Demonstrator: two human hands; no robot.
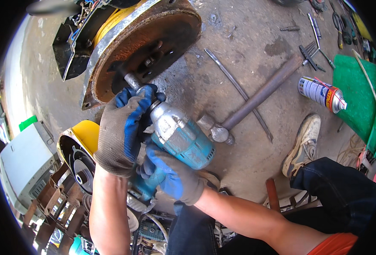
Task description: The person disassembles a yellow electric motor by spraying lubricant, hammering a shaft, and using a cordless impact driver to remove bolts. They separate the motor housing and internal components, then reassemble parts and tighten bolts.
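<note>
A teal and silver impact wrench [183, 140] points up-left, its socket [132, 80] reaching into the rusty round face of a flanged metal housing [124, 51], against bolts near its center; exact engagement is unclear. My left hand [121, 131], in a gray and blue glove, is closed around the front of the wrench and socket, just below the housing. My right hand [166, 172], gloved alike, grips the wrench handle. A dark bracket with wires and yellow cable [111, 23] is attached behind the housing.
Around me lie a sledgehammer [260, 95], long chisel [236, 87], spray can [322, 94], green sheet [357, 85] and several tools [340, 29]. A yellow part [86, 134], gray case [24, 163] and rusty scrap [52, 197] stand left. My shoe [302, 142] rests at the right.
</note>
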